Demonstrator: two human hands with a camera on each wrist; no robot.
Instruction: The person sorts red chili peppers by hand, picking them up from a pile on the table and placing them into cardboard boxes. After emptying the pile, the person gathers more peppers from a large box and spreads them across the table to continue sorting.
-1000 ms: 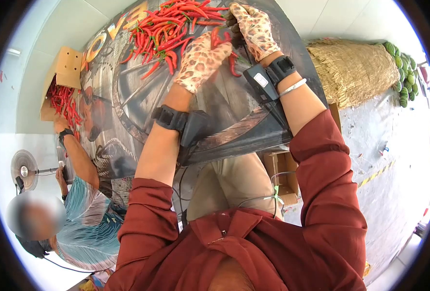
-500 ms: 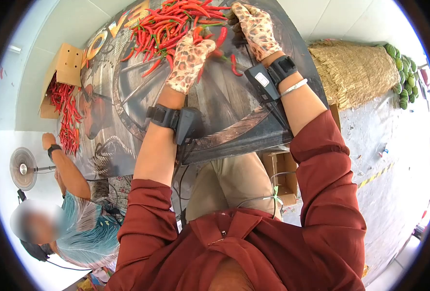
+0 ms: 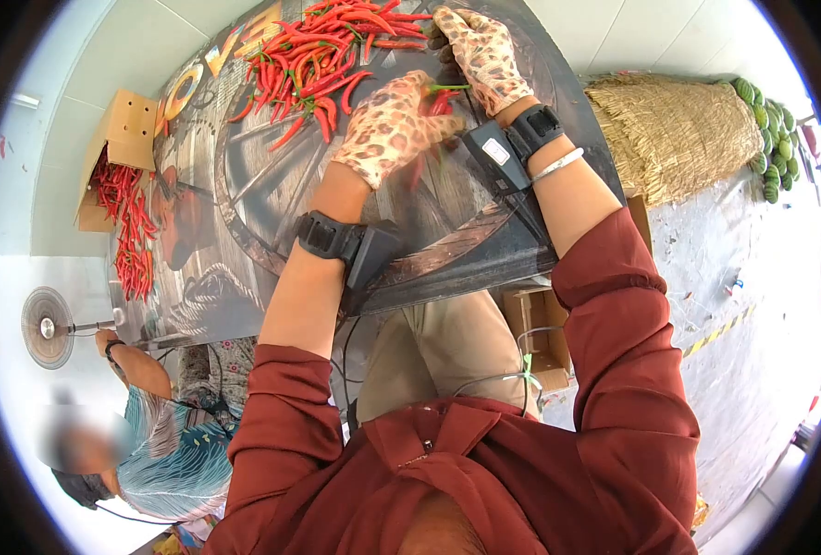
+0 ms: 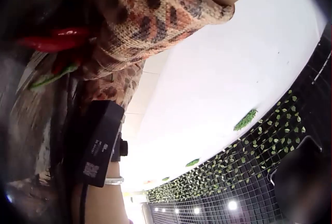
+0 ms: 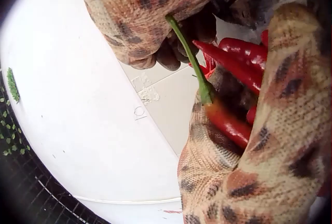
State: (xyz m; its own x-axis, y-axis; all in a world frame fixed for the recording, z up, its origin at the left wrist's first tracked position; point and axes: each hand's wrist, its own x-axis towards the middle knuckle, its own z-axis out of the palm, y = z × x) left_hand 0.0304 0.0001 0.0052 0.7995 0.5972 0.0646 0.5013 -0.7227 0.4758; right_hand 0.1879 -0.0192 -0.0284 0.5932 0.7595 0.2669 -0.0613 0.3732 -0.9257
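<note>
My left hand [image 3: 396, 125], in a leopard-print glove, grips several red chillies in front of the pile. One red chilli [image 5: 228, 123] sticks out between its thumb and fingers, green stem toward the other hand; more chillies [image 5: 238, 60] lie in the grasp. Red chilli bodies [image 4: 57, 38] also show in the left wrist view. My right hand [image 3: 486, 63], gloved alike with dark fingertips, stays to the right of the pile, its fingers loosely bent and nothing visible in them. A heap of red chillies [image 3: 313, 60] spreads on the printed tabletop [image 3: 290, 231].
More chillies [image 3: 133, 240] spill from a cardboard box [image 3: 119, 148] at the left. Another person [image 3: 165, 444] sits there beside a fan [image 3: 48, 326]. A straw-like mat [image 3: 674, 139], striped green melons [image 3: 776, 139] and an open carton [image 3: 540, 342] are at the right.
My left hand dipped to the pile's near edge half a second ago and has since moved right with chillies. My right hand stays put. The other person's hand has drawn back from the spilled chillies.
</note>
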